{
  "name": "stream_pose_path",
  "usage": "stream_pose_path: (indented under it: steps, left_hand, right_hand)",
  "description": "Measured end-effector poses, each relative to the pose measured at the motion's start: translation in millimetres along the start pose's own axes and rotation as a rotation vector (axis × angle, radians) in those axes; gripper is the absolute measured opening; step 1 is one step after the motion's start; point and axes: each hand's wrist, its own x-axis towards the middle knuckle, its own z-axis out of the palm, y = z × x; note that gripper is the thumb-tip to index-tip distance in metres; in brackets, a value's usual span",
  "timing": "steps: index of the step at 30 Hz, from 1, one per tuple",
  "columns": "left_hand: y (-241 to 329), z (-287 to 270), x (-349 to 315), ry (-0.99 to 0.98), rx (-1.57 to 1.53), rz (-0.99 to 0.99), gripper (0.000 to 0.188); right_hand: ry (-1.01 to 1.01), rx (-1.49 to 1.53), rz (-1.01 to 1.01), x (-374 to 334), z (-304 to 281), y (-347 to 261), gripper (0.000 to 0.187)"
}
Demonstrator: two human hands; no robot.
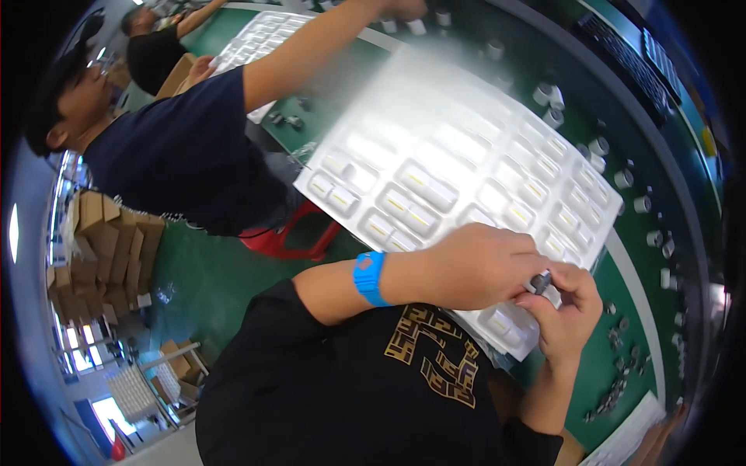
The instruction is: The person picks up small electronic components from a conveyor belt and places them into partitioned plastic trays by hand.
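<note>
My left hand (pixel 478 264), with a blue band on its wrist, and my right hand (pixel 567 307) meet over the near edge of a white moulded plastic tray (pixel 435 132). Between their fingertips they pinch a small dark metal part (pixel 542 281). The tray has rows of pockets, many holding small white pieces with yellow marks. It lies on a green bench (pixel 614 365) and its far half is blurred.
Small white cylindrical parts (pixel 643 203) lie scattered on the bench beyond the tray, and dark small parts (pixel 618 388) sit near my right forearm. A co-worker in a dark shirt (pixel 186 147) reaches over another tray (pixel 264 35). A red stool (pixel 287 237) and stacked cartons (pixel 101 256) stand on the left.
</note>
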Motion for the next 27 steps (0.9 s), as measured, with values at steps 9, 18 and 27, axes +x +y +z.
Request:
stream_pose_path:
  steps: [9,18,27]
  left_hand:
    - [-46,-117,-21,-0.144,0.335,-0.462,0.05]
    - [-81,-168,-77,-0.273,0.473,-0.691,0.043]
    - [-84,-186,-95,-0.288,0.46,-0.655,0.047]
  right_hand:
    - [0.62,-0.46,0.101,65,-160,28,0.039]
    - [0.331,-1.228,0.552,87,-223,73,0.059]
    - [-0.186,-1.389,-0.207,314,-122,74,0.034]
